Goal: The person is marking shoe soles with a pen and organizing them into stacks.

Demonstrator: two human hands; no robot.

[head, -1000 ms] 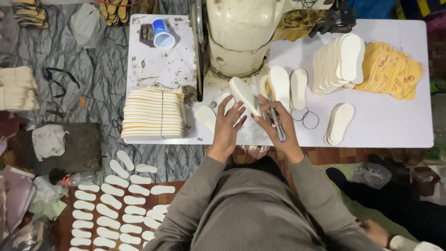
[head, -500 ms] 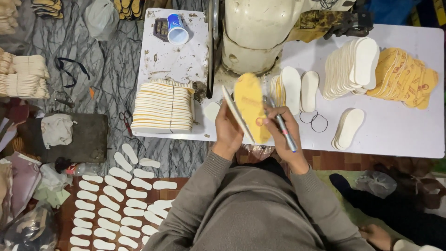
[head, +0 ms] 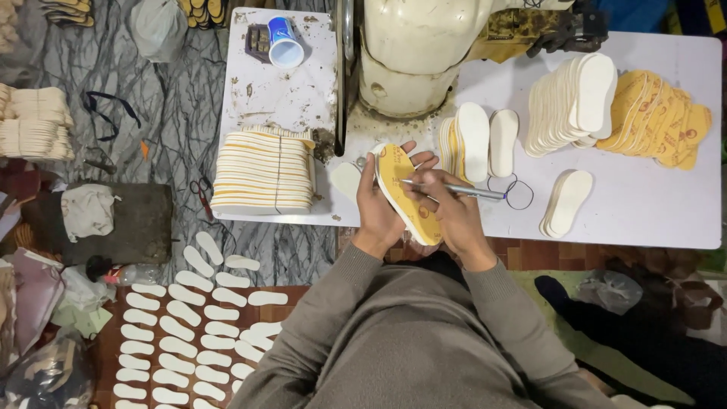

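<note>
White worktable [head: 651, 204] spans the upper part of the view, with a cream sewing machine [head: 413, 53] at its back edge and grey patterned flooring to the left.

Left hand [head: 379, 208]: holds a yellow insole [head: 405, 193] from beneath, just above the table's near edge. The fingers are wrapped around the insole's far side, with the fingertips showing along its upper right edge. The insole is tilted, printed face up.

Right hand [head: 450, 216]: rests on the lower half of the insole. The fingers are pressed together and pinch a grey pen [head: 458, 190], which lies nearly level with its tip on the insole's face.

Surrounding items:
- Tied bundle of insoles [head: 261, 170], at the table's left edge.
- Blue cup [head: 285, 43], lying on its side near the far left corner.
- Fanned stack of white insoles [head: 572, 102] and a stack of yellow insoles [head: 663, 121], on the right of the table.
- Rows of white insole blanks [head: 185, 326], on the floor at lower left.
</note>
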